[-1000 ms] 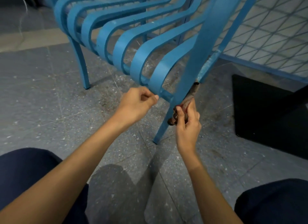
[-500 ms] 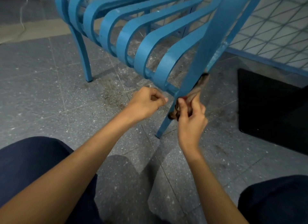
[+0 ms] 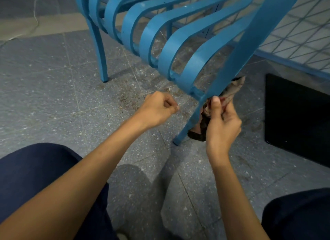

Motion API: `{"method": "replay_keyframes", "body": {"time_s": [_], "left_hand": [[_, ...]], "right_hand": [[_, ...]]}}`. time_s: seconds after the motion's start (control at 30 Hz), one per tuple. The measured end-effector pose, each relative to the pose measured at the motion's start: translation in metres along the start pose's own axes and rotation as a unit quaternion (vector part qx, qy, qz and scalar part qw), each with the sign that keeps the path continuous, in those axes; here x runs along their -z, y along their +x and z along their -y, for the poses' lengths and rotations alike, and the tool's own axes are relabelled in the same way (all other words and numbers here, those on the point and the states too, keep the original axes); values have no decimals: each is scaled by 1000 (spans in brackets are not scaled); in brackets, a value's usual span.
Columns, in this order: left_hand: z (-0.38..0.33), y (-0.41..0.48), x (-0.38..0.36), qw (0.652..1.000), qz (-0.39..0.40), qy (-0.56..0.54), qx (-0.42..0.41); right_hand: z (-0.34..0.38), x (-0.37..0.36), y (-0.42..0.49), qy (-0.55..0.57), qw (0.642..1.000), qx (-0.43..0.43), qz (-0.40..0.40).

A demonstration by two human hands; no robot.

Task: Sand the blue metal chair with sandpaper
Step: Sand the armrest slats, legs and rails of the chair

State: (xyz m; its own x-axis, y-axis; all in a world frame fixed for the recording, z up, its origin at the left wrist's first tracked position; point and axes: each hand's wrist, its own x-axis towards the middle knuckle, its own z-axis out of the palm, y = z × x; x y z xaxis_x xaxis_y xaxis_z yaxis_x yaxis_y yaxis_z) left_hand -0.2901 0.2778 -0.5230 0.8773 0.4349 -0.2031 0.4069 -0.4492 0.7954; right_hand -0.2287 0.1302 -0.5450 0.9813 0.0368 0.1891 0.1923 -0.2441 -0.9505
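The blue metal chair with curved slats fills the top of the head view. Its near front leg slants down to the floor at centre right. My right hand is shut on a worn brown sheet of sandpaper, wrapped behind the leg, thumb pressed on the leg's edge. My left hand hovers as a closed fist just left of that leg, below the seat's front rail, apart from the chair and holding nothing that I can see.
Grey speckled floor tiles with brown dust lie under the chair. A black mat is on the right. A blue wire-mesh panel stands behind. My dark-trousered knees frame the bottom corners.
My left hand has dropped away from the seat's front rail, to the left of the leg. My right hand stays on the leg with the sandpaper. The view has shifted slightly.
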Motion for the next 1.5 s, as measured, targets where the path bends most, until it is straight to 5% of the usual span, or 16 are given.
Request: {"method": "replay_keyframes", "body": {"time_s": [0.33,0.47,0.6,0.7,0.83,1.03,1.17,1.5], "left_hand": [[17,-11,-4,1000,5,12,27],[7,-12,-9,981,61,-179,31],[-17,-6,-4,950,16,-312,8],[-21,-1,-7,964,-33,-260,-44],[-19,3,-8,971,-45,-213,-103],[-17,6,-10,970,-36,-215,-109],[-13,8,-11,970,-28,-222,-98],[-11,10,-11,969,-20,-232,-88]], "right_hand": [[-72,-46,-25,47,980,-165,103],[-90,-37,-29,70,967,-179,165],[-62,-27,-17,94,986,-101,90],[-42,-27,-14,148,986,-65,47],[-72,-34,-26,57,992,-26,110],[-127,-50,-13,-82,975,-101,182],[-144,-40,-15,-76,961,-119,237],[-54,-20,-5,75,994,7,76]]}}
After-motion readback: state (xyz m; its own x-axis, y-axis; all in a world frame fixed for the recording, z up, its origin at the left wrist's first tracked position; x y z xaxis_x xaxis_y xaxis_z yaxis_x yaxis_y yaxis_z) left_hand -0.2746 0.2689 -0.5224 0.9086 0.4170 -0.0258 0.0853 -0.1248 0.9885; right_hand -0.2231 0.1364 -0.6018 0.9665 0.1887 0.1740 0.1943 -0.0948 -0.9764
